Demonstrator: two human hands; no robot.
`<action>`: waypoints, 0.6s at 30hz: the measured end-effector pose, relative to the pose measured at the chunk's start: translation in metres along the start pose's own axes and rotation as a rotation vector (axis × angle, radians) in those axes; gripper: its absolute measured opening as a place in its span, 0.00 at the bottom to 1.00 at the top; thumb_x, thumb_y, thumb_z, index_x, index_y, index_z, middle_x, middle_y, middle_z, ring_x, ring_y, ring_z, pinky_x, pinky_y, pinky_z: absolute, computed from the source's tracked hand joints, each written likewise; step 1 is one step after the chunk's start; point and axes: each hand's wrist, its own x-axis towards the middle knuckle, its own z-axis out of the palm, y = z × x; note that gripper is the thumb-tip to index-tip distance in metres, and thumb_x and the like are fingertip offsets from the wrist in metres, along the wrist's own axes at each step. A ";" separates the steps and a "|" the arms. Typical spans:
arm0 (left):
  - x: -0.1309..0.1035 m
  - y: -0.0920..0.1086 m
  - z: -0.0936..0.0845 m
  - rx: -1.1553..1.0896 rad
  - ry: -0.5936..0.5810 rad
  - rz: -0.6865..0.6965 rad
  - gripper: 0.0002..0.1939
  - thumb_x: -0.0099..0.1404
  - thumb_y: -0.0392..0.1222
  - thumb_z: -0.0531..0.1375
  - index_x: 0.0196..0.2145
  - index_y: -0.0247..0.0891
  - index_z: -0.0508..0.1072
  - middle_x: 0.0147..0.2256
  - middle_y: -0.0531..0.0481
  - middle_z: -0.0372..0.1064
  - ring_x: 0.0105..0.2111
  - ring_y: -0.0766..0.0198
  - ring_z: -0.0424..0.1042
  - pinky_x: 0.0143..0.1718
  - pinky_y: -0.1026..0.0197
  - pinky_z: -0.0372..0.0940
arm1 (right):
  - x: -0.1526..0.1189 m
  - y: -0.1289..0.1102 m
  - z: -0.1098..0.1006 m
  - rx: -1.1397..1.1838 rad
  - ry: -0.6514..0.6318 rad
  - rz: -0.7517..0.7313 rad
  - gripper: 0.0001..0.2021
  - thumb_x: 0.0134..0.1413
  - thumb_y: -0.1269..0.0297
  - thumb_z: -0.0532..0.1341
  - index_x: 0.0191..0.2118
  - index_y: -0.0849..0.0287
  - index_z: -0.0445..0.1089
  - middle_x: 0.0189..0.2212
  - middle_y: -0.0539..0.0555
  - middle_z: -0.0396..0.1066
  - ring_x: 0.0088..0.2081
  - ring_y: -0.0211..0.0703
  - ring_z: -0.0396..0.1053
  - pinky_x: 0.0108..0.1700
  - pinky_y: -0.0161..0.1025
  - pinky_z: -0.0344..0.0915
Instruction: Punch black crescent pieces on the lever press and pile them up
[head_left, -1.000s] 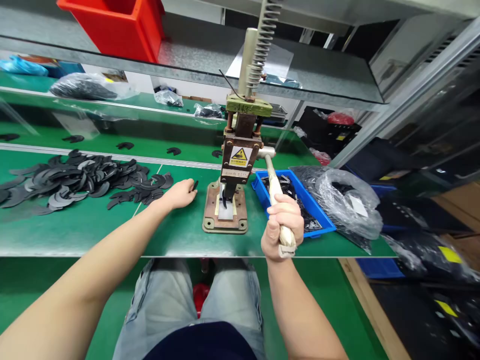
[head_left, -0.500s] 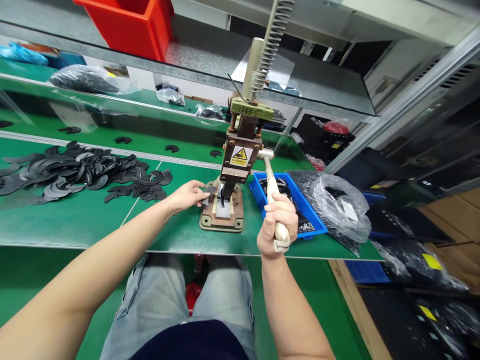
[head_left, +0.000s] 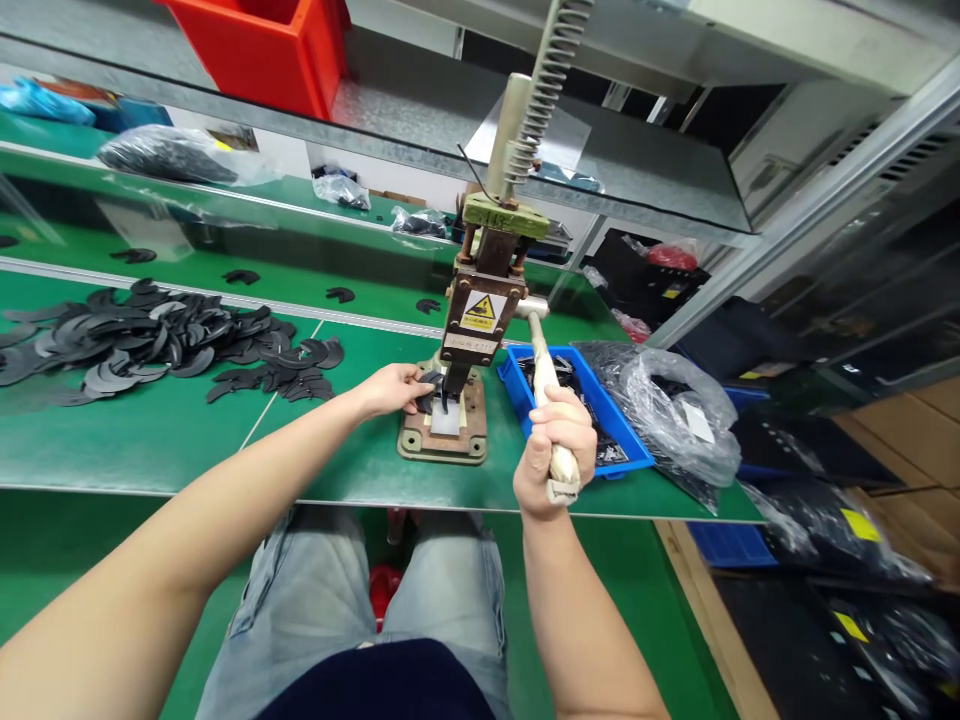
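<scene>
An upright hand press [head_left: 484, 310] with a yellow warning label stands on the green bench. My right hand [head_left: 559, 445] is wrapped round the end of its tape-covered lever [head_left: 541, 360]. At the left of the press base [head_left: 442, 446], my left hand [head_left: 394, 388] pinches a black curved piece [head_left: 427, 392]. That piece lies close against the tool under the ram; whether it sits in the tool I cannot tell. Further left spreads a pile of black crescent-shaped pieces [head_left: 150, 340], with a smaller heap [head_left: 274, 382] of them nearer the press.
A blue tray [head_left: 637, 458] of small dark parts stands right of the press, beside a clear plastic bag [head_left: 675, 400]. Behind the press, several black pieces [head_left: 340, 294] lie spaced along a green strip. A red bin [head_left: 300, 60] sits on the shelf above.
My left hand has moved right with the black curved piece, closer under the ram. My right hand and the lever stay in place. The spaced pieces behind have shifted slightly left.
</scene>
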 end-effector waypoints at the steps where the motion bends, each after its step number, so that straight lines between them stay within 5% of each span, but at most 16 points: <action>1: 0.001 0.000 0.000 -0.009 -0.002 -0.007 0.18 0.59 0.48 0.77 0.33 0.36 0.74 0.24 0.53 0.74 0.20 0.66 0.73 0.25 0.64 0.71 | 0.000 0.000 0.001 0.007 0.006 -0.002 0.02 0.68 0.63 0.61 0.40 0.53 0.69 0.35 0.52 0.72 0.49 0.53 0.76 0.56 0.64 0.75; 8: 0.007 0.005 -0.002 -0.028 -0.057 -0.141 0.21 0.57 0.46 0.78 0.29 0.38 0.69 0.21 0.55 0.71 0.19 0.67 0.73 0.24 0.65 0.74 | 0.001 0.000 0.004 -0.039 0.035 0.005 0.06 0.69 0.60 0.60 0.38 0.52 0.66 0.31 0.50 0.67 0.44 0.50 0.76 0.57 0.65 0.76; 18: 0.016 0.009 -0.005 -0.104 -0.152 -0.323 0.18 0.56 0.42 0.79 0.33 0.37 0.74 0.24 0.47 0.78 0.21 0.61 0.79 0.23 0.67 0.73 | 0.007 -0.003 0.006 0.038 0.056 -0.011 0.03 0.67 0.64 0.61 0.39 0.52 0.69 0.31 0.52 0.69 0.46 0.53 0.75 0.56 0.63 0.74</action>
